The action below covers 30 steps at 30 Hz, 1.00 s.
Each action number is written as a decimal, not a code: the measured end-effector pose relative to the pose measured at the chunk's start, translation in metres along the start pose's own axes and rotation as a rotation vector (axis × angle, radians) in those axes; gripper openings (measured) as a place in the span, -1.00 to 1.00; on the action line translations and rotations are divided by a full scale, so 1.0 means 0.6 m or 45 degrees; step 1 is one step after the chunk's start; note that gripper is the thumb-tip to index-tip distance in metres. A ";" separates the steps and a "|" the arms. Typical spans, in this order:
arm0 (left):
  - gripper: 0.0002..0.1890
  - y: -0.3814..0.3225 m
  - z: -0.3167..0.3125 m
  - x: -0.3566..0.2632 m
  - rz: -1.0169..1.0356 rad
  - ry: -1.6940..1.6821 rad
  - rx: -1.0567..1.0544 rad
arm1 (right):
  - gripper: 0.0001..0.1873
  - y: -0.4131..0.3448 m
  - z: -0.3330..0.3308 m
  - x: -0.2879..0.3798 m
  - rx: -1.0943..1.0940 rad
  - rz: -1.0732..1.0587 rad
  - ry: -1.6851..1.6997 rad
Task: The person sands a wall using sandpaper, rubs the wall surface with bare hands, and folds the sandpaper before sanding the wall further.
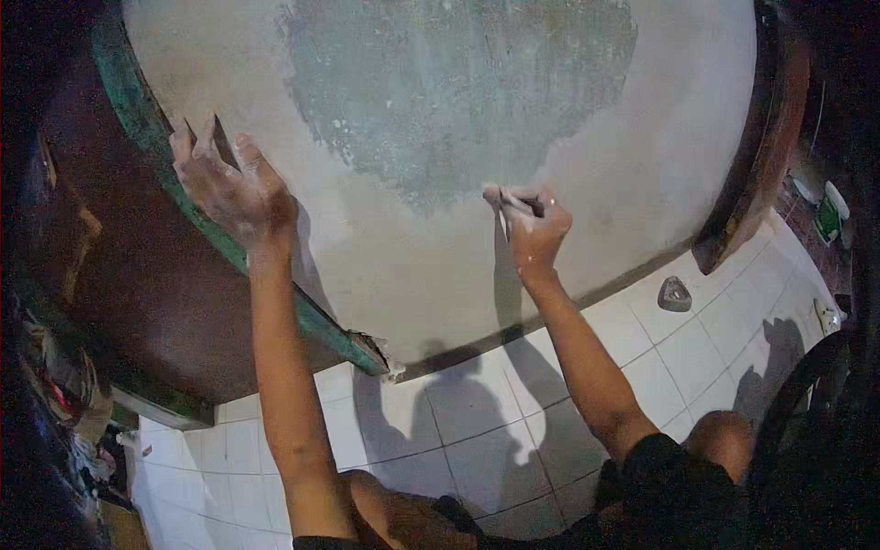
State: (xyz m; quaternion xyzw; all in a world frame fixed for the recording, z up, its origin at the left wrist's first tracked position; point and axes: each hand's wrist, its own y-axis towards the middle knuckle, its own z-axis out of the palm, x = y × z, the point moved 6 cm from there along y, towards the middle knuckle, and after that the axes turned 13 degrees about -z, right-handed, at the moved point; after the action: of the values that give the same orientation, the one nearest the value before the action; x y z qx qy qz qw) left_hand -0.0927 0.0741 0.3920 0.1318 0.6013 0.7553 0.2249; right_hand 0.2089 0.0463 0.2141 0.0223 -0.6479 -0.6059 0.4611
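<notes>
A wall [426,282] with a pale coat rises before me. A rough grey-green patch [454,96] with a ragged edge covers its upper middle. My left hand [234,182], dusted with white, is at the wall's left side near the green door frame [220,244]. Its fingers are spread and it holds nothing. At the lower edge of the patch is my right hand [536,220], fingers curled and pointing left, with whitish smears on them. Whether something thin is pinched between those fingers cannot be made out.
White floor tiles [474,467] meet the wall along a dark bottom edge. A small dark triangular object [674,294] lies on them at the right. A brown door panel [158,289] stands left, a dark frame [749,158] right. Blurred clutter [69,385] fills the lower left.
</notes>
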 end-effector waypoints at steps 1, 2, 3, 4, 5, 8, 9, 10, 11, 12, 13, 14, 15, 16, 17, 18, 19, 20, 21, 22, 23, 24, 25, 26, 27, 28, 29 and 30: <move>-0.59 -0.002 0.009 -0.009 -0.002 -0.016 0.007 | -0.75 0.022 -0.008 0.009 -0.010 0.004 -0.014; -0.59 0.004 0.006 -0.012 -0.014 -0.005 0.022 | -0.76 0.043 -0.004 0.022 -0.029 -0.076 -0.063; -0.59 0.005 0.007 -0.011 -0.028 0.002 0.039 | -0.76 0.059 0.002 0.032 -0.050 -0.155 -0.118; -0.59 0.001 0.009 -0.011 -0.015 0.010 0.043 | -0.78 0.067 0.007 0.029 -0.071 -0.075 0.104; -0.59 -0.005 0.012 -0.004 -0.068 -0.002 0.041 | -0.78 0.063 0.008 0.027 -0.075 -0.066 0.116; -0.58 0.003 0.002 -0.006 -0.094 -0.013 0.051 | -0.83 0.053 0.008 0.049 -0.038 -0.091 0.161; -0.57 0.000 0.003 -0.014 -0.088 -0.032 0.063 | -0.83 0.040 0.001 0.035 -0.045 -0.095 0.144; -0.57 -0.001 0.005 -0.021 -0.094 -0.049 0.061 | -0.85 0.022 -0.003 0.001 -0.048 -0.036 0.135; -0.57 0.007 -0.003 -0.017 -0.071 -0.046 0.052 | -0.88 0.002 0.004 -0.020 -0.038 0.030 0.157; -0.57 0.007 -0.007 -0.011 -0.059 -0.047 0.046 | -0.91 -0.019 -0.003 -0.020 0.088 -0.036 -0.116; -0.57 0.005 -0.005 -0.010 -0.065 -0.052 0.042 | -0.91 -0.038 0.002 -0.036 0.087 -0.043 -0.121; -0.57 0.000 0.007 -0.013 -0.067 -0.047 0.059 | -0.81 -0.054 0.003 -0.066 -0.074 -0.024 0.286; -0.57 0.002 0.011 -0.011 -0.060 -0.022 0.070 | -0.71 -0.061 0.008 -0.072 -0.223 -0.002 0.716; -0.57 0.004 0.013 -0.008 -0.065 -0.021 0.061 | -0.80 -0.055 -0.009 -0.075 0.006 -0.073 0.079; -0.57 0.006 0.015 -0.008 -0.057 -0.041 0.045 | -0.80 -0.048 -0.006 -0.084 0.009 -0.083 0.080; -0.58 0.004 0.012 -0.005 -0.046 -0.051 0.041 | -0.84 -0.035 -0.003 -0.064 0.010 -0.226 0.052; -0.58 0.003 0.009 -0.005 -0.050 -0.047 0.045 | -0.88 -0.023 -0.004 -0.037 0.010 -0.371 0.020; -0.58 0.004 0.002 -0.002 -0.072 -0.009 0.054 | -0.91 -0.013 0.011 -0.007 0.068 -0.107 0.192; -0.58 0.000 0.004 -0.006 -0.099 0.003 0.067 | -0.91 -0.003 0.009 0.006 0.068 -0.104 0.177; -0.58 0.000 0.004 -0.005 -0.097 0.006 0.068 | -0.91 0.012 0.009 0.024 0.007 -0.273 0.079; -0.59 0.000 0.002 -0.004 -0.082 -0.011 0.054 | -0.91 0.022 0.010 0.034 -0.055 -0.439 -0.019; -0.60 0.000 0.006 -0.004 -0.069 -0.033 0.043 | -0.93 0.035 0.018 0.023 -0.036 -0.442 -0.004; -0.60 -0.001 0.005 -0.005 -0.068 -0.028 0.052 | -0.93 0.042 0.018 0.034 -0.032 -0.433 -0.003; -0.61 -0.001 0.004 -0.007 -0.055 -0.003 0.051 | -0.93 0.048 0.018 0.046 -0.028 -0.450 0.032; -0.62 -0.002 0.007 -0.013 -0.046 0.009 0.053 | -0.92 0.054 0.016 0.052 -0.031 -0.469 0.053; -0.62 -0.002 0.013 -0.012 -0.049 0.000 0.067 | -0.89 0.051 0.023 0.028 -0.095 -0.451 0.177; -0.62 -0.002 0.016 -0.008 0.000 -0.023 0.042 | -0.89 0.049 0.020 0.019 -0.095 -0.442 0.162; -0.62 -0.005 0.013 -0.003 0.047 -0.034 0.026 | -0.92 0.041 0.018 0.020 -0.085 -0.432 0.094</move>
State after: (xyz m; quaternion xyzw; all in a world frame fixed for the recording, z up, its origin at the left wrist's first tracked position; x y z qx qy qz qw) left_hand -0.0870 0.0801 0.3910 0.1552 0.6032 0.7515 0.2175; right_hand 0.2083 0.0543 0.2424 0.1383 -0.5969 -0.6950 0.3762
